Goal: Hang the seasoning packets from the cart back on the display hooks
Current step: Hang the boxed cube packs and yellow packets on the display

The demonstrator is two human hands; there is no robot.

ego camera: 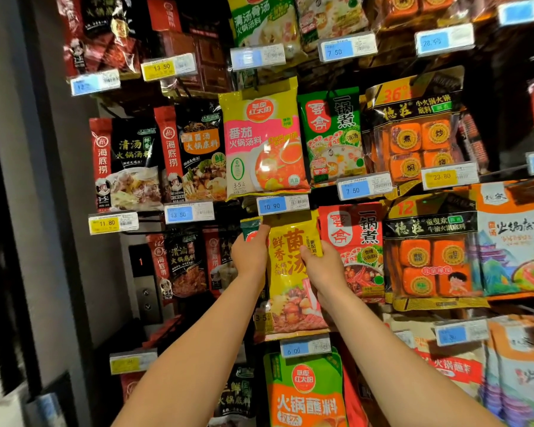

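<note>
Two bare forearms reach up to the rack; left hand [249, 252] pinches the top corner of a yellow seasoning packet [290, 282], right hand [322, 266] grips its right edge, fingers curled round it. Held beneath the 10.90 price tag [282, 204], the soft, light pouch probably handles best near its top.
</note>
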